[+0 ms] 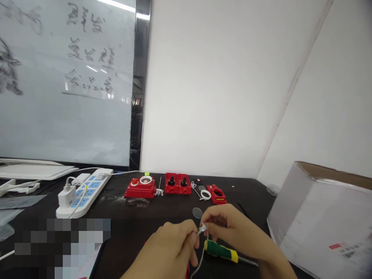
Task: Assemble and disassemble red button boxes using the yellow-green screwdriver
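My left hand (174,244) is closed in a pinch on a small pale, shiny piece (202,229), whose exact kind I cannot make out. My right hand (229,226) meets it from the right, fingers closed at the piece's far end beside a thin whitish cord (202,257) that hangs down in a curve. Below the right hand lies a screwdriver (221,251) with a green and yellow handle. Under my left hand, bits of a red part show, mostly hidden. A clear round disc (197,212) rests just beyond the fingers.
Along the back of the dark table stand a red box with a button (141,189), two open red housings (178,184) and a red cover (217,193). A white ring (205,195) lies between them. A power strip (87,193) is left, a large white carton (322,221) right.
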{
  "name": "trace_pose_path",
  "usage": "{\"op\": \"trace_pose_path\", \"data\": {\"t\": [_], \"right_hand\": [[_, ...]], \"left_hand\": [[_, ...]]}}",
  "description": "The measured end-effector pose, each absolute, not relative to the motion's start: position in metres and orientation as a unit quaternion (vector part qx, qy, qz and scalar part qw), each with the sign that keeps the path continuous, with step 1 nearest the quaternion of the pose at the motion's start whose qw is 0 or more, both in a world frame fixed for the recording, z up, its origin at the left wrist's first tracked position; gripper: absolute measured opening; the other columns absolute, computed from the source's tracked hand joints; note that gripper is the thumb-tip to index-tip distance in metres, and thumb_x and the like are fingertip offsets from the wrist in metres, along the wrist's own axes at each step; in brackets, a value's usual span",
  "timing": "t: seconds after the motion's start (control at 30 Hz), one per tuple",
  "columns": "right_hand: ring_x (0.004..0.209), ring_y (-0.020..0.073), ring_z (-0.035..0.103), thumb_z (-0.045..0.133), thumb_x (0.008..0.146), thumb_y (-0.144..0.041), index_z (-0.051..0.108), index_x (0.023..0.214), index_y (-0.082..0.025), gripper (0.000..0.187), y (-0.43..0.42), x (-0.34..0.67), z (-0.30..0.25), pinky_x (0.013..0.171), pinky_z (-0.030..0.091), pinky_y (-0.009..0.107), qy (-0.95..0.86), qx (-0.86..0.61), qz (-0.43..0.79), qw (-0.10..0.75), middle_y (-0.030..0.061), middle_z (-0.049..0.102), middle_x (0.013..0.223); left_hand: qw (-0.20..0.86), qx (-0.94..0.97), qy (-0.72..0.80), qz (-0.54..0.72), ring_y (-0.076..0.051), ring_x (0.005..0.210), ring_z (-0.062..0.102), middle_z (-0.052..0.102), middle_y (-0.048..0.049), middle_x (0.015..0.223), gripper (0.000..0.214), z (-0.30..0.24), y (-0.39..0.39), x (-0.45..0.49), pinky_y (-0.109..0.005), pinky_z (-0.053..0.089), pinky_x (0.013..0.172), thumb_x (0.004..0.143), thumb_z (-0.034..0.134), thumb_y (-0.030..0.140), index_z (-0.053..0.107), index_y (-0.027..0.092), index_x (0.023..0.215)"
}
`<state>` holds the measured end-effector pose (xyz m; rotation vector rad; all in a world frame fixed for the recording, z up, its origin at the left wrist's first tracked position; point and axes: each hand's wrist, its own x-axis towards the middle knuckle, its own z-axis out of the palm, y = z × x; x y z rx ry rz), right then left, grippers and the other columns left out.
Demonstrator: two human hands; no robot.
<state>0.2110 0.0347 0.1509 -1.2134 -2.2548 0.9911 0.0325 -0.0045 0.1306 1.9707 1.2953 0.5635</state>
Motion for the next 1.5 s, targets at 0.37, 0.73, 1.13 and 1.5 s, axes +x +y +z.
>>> {"op": "trace_pose_path", "data": {"t": [0.37,0.73,1.13,1.5], "right_hand": [[0.063,0.0085,0.051,0.057,0.075,-0.021,0.062,0.088,-0.018,0.014,0.032,0.215,0.152,0.056,0.038,0.018,-0.802,-0.446,0.346,0.194,-0.0016,0.060,0.074],[0.063,0.0087,0.051,0.054,0.078,-0.023,0.064,0.074,-0.016,0.013,0.031,0.210,0.155,0.057,0.038,0.018,-0.850,-0.394,0.292,0.193,-0.0003,0.061,0.072],[0.073,0.0126,0.057,0.066,0.064,-0.024,0.063,0.098,-0.020,0.035,0.040,0.218,0.140,0.061,0.042,0.020,-0.834,-0.450,0.305,0.097,0.0015,0.064,0.089],[0.058,0.0072,0.050,0.061,0.076,-0.031,0.062,0.079,-0.013,0.019,0.020,0.200,0.147,0.054,0.037,0.019,-0.772,-0.316,0.492,0.250,0.0004,0.059,0.066]], "left_hand": [[0.335,0.766,0.496,0.235,-0.011,0.048,0.058,0.071,0.0011,0.072,0.029,0.131,-0.005,0.030,-0.020,0.038,0.052,0.090,0.028,0.028,0.050,0.021,0.073],[0.439,0.726,0.441,0.293,-0.010,0.043,0.058,0.070,-0.0017,0.073,0.028,0.132,-0.008,0.033,-0.019,0.038,0.047,0.089,0.028,0.037,0.046,0.020,0.074],[0.481,0.651,0.374,0.452,-0.013,0.067,0.065,0.072,-0.0048,0.077,0.024,0.143,-0.018,0.038,-0.019,0.041,0.055,0.087,0.039,0.038,0.048,0.018,0.075],[0.472,0.472,0.399,0.629,-0.017,0.085,0.065,0.072,-0.0015,0.086,0.022,0.130,-0.011,0.054,-0.023,0.048,0.072,0.084,0.048,0.042,0.050,0.022,0.074]]}}
